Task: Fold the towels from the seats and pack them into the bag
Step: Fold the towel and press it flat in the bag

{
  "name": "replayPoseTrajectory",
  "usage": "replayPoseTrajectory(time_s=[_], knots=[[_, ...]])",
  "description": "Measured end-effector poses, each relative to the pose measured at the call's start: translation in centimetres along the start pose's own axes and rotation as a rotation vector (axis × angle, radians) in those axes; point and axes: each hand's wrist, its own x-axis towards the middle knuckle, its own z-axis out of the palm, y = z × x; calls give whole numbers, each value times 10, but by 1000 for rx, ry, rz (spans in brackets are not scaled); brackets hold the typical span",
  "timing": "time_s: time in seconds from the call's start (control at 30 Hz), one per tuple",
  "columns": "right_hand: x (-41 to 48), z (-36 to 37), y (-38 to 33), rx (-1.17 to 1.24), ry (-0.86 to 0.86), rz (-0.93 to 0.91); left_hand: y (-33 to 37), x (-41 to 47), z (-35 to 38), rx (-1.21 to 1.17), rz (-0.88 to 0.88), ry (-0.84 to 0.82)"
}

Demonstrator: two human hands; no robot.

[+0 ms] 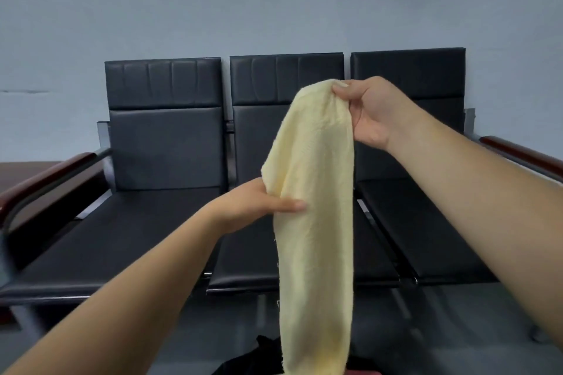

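Two forearms (146,283) in shot, both bare from wrist to frame edge. On left hand (253,207), thumbnail trimmed short, rounded tip. On right hand (371,113), one short nail shows at a fingertip (340,86); fleshy heel of palm, faint creases at wrist. Right forearm reads broader, nearer the lens.

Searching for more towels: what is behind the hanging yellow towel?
The middle seat of the black bench; the yellow towel hides a strip of its backrest and cushion.

Towel (316,192) before the middle seat (243,256), right hand (370,109) above, left hand (259,202) at its left edge
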Motion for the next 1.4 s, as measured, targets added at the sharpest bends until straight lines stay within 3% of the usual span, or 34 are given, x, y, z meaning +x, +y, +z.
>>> replayPoseTrajectory(time_s=[0.07,0.13,0.33,0.43,0.5,0.6,0.77,0.93,1.17,1.4], knots=[[0,-2,0,25,22,7,-15,-1,8,89,-65,1],[1,-6,0,43,40,22,-28,-4,14,34,-78,-1],[12,-28,13,-103,269,151,-23,-13,24,-522,-80,7],[15,-41,34,-27,329,253,-5,-10,28,-796,-47,17],[9,-45,49,104,307,284,4,-7,28,-908,-9,34],[-13,-40,82,237,104,372,15,-3,30,-995,45,56],[-51,-35,136,148,-119,511,15,-3,29,-1022,48,124],[-60,-30,146,46,-46,270,1,-5,23,-738,-3,266],[-50,-24,126,142,75,228,-45,-26,34,-374,-59,28],[-49,-44,125,87,80,307,-34,-25,47,-623,-80,325]])
